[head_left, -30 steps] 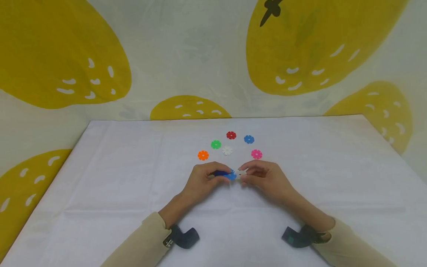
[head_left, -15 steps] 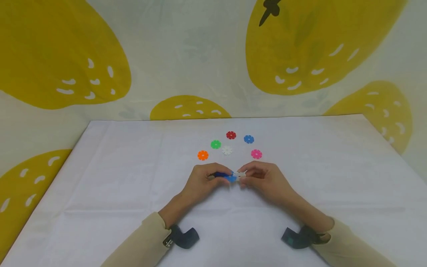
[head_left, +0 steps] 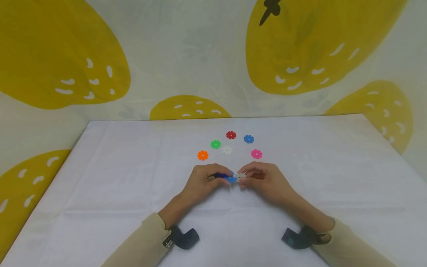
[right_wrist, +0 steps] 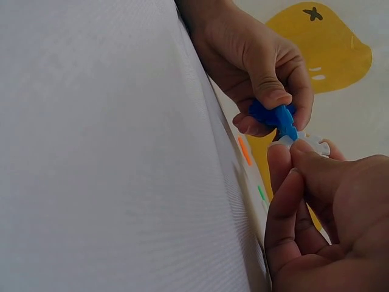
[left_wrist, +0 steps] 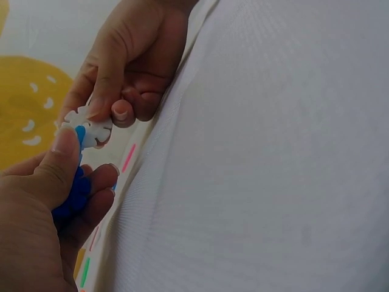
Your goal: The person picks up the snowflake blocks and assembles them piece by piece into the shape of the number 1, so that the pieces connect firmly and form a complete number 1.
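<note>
Above the white table, both hands meet in the middle of the head view. My left hand [head_left: 203, 181] pinches notched plastic discs: a light blue disc [head_left: 231, 179] standing on edge, joined to a dark blue one [left_wrist: 76, 194] partly hidden by the fingers. Between the thumb and fingers of my right hand [head_left: 268, 181] is a white notched disc [left_wrist: 94, 129]. In the left wrist view, the light blue disc's edge sits at the notched rim of the white one, the two at a steep angle. My right fingertips hide part of the white disc.
Loose notched discs lie flat beyond the hands: orange [head_left: 202, 155], green [head_left: 215, 144], red [head_left: 231, 135], white [head_left: 227, 150], blue [head_left: 248, 139] and pink [head_left: 256, 154]. A patterned yellow-and-white cloth [head_left: 200, 74] hangs behind the white-covered table [head_left: 116, 167].
The white disc has turned to show more of its face in the head view, with its edge against the blue disc. Both hands stay nearly in place; the loose discs have not moved.
</note>
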Tool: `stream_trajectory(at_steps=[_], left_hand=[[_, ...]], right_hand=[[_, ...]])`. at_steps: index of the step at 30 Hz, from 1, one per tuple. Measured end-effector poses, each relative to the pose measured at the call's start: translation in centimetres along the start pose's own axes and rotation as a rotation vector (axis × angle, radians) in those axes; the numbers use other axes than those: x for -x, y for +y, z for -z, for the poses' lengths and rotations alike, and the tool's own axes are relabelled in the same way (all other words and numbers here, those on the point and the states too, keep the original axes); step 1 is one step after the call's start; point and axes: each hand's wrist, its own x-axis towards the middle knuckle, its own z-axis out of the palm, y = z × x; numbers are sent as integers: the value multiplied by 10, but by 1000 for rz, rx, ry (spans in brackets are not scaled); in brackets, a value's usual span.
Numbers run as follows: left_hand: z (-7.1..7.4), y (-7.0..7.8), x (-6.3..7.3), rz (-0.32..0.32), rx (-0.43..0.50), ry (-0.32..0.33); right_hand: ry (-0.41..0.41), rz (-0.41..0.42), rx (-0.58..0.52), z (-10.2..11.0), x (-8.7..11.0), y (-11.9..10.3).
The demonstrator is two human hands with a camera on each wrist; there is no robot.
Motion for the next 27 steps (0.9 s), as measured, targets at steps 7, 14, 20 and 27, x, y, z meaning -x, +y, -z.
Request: stream_trajectory(at_steps=[7,14,20,27], left_hand=[[1,-2,1,-39,17,-6],[0,-2,2,-32,26,1],[2,12,2,37,39,0],[-1,2,3,-1,39,9]], right_hand=[[3,-6,-9,-1,0,-1],[3,-9,-6,-1,1,-2],[-6,-18,-14,-2,1,0],[-12,-9,2,-2,1,0]])
